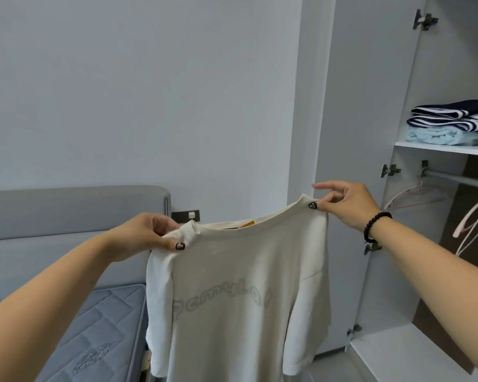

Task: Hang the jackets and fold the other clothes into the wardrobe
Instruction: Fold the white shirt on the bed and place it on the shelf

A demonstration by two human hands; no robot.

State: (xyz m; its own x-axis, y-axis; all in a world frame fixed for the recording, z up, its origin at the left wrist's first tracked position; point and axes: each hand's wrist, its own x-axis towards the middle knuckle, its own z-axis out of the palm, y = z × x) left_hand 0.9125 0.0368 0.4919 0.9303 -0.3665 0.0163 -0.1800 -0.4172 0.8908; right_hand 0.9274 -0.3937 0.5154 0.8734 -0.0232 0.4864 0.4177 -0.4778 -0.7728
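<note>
A cream T-shirt [240, 293] with faint grey lettering hangs in the air in front of me, spread by its shoulders. My left hand [146, 235] pinches the left shoulder seam. My right hand [342, 202] pinches the right shoulder near the collar, index finger sticking out. The open wardrobe [414, 78] stands at the right. On its shelf [436, 148] lies a stack of folded clothes [453, 122]: navy striped pieces on a light blue one. Below it a rail [453, 179] carries pale empty hangers [475, 213].
A grey bed with an upholstered headboard [75, 208] and a quilted mattress [94, 326] fills the lower left. A dark wall socket [185, 215] sits behind the shirt. The wardrobe door [370, 106] stands open between the wall and the shelves; a white bottom panel [398, 354] lies low at the right.
</note>
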